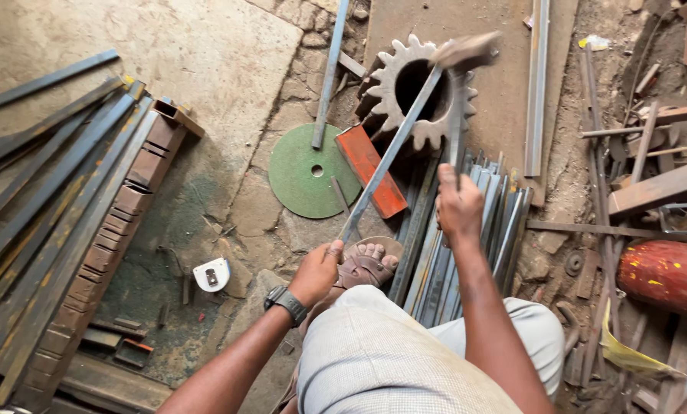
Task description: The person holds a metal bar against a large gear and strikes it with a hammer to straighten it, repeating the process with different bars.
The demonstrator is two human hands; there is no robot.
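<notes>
My left hand grips the near end of a long flat metal strip that slants up to the rim of a large toothed gear lying on the ground. My right hand holds the handle of a hammer, whose blurred head hangs just above the strip's far end over the gear's hole. A black watch sits on my left wrist. My sandalled foot rests beside the strip's near end.
A green disc and an orange-red flat piece lie left of the gear. Cut metal strips are piled under my right arm. Long steel bars lie at left, a tape measure on the ground, a red cylinder at right.
</notes>
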